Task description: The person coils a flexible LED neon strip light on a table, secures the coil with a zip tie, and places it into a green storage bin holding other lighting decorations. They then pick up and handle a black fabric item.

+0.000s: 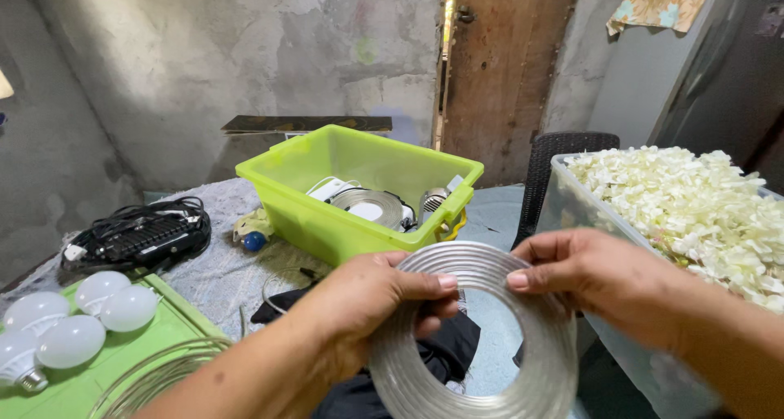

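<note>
Left hand [371, 305]: clamped on left side of coil, thumb across top of rim, fingers curled behind
Right hand [592, 276]: pinching top right of coil rim between thumb and fingertips
Coil [482, 354]: flat clear strip wound into ring, held upright in front of chest, above dark cloth [441, 362]
Green bin [359, 186]: just beyond coil on table, holding second coil, white parts, a bulb
Clear tub [572, 202]: right, heaped with white flowers [694, 207]
White bulbs [73, 321]: four, lower left on green board
Black cables [135, 235]: bundled, far left
</note>
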`<state>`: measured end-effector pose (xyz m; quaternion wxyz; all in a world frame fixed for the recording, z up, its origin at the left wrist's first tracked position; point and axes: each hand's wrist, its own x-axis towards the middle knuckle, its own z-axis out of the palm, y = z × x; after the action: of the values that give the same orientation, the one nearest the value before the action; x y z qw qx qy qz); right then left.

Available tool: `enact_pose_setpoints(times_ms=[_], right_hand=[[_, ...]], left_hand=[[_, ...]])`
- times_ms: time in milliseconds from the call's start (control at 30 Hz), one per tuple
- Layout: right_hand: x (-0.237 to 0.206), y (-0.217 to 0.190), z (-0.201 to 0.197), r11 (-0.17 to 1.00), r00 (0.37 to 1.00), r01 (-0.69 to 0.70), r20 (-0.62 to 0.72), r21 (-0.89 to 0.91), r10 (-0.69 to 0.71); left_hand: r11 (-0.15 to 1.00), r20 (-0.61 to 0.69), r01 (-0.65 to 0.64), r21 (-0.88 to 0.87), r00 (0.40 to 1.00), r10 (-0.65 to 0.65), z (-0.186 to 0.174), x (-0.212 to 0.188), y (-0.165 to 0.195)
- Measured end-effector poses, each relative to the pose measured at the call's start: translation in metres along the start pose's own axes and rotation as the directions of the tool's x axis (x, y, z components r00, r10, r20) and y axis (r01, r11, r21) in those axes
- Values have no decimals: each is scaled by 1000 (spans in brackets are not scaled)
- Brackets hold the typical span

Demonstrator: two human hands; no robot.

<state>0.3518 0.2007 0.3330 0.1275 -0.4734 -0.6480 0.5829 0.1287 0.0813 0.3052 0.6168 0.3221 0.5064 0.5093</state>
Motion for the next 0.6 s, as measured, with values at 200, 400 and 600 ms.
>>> enact_pose_setpoints(times_ms=[200,400,600], right_hand=[[-1,-17,6,983,976,117,199,-139,-88],[9,1,2,983,970,122,193,138,-148],[13,48,-7,932,979,174,43,317,-198]], left_hand=[[940,161,-16,342,986,-42,0,-5,20],[951,158,-131,281,983,88,-2,2,21],[986,-30,-76,150,996,82,-17,-22,14]])
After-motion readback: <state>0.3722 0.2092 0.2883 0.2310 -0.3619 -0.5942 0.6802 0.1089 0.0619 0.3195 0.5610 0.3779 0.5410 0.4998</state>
